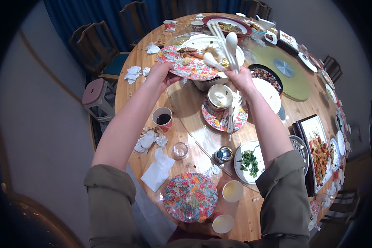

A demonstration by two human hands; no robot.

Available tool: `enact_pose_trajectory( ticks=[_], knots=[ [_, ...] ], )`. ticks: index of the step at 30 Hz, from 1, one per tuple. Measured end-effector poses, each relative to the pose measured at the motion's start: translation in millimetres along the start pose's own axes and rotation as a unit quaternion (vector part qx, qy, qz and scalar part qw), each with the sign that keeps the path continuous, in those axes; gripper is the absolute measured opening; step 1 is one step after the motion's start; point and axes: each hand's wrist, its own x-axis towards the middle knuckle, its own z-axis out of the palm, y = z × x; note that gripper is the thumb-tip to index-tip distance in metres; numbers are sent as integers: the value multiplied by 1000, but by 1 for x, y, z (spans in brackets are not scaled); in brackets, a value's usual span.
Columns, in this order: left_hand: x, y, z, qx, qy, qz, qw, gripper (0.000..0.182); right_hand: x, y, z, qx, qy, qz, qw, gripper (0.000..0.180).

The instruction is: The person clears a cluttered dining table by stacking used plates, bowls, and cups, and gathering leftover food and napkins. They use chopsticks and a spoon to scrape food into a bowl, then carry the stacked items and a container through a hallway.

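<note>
My left hand (162, 76) grips the edge of a floral-patterned plate (201, 68) bearing food scraps. That plate is above a large white serving dish (237, 52) and partly covers it. In my right hand (242, 80) is a bundle of white chopsticks (220, 40), blurred at the tips, together with white soup spoons (232, 45). Below my hands, a stack of used white bowls (220, 96) rests on another floral plate (208, 116), with more spoons and chopsticks (232, 119) lying beside the bowls.
A round wooden table (186, 133) carries a paper cup of dark drink (162, 118), a small glass (180, 150), a can (223, 154), a plate of greens (249, 164) and an unstacked floral plate (190, 197). Crumpled tissues (147, 142) lie leftward. Chairs (97, 46) and a stool (96, 96) stand around.
</note>
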Motion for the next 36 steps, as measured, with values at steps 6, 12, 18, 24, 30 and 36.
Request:
enact_pose_trajectory(
  ticks=[6,12,18,24,30,36],
  knots=[
    [31,-8,-4,20,30,-1,999,21,21,-24,29,163,-79,2,983,22],
    [44,-14,3,28,-3,28,999,23,30,-43,75,111,-124,14,986,23],
    [44,-11,7,-5,9,19,1000,21,58,-16,19,11,19,33,999,22],
    [43,-2,-11,-25,5,6,1000,20,15,-27,21,75,-180,38,980,20],
    [30,-5,-5,10,7,-8,1000,21,27,-27,32,100,-27,-14,995,20],
    [11,0,-1,-23,8,-23,999,21,38,-32,42,-149,12,-76,986,22]
  ],
)
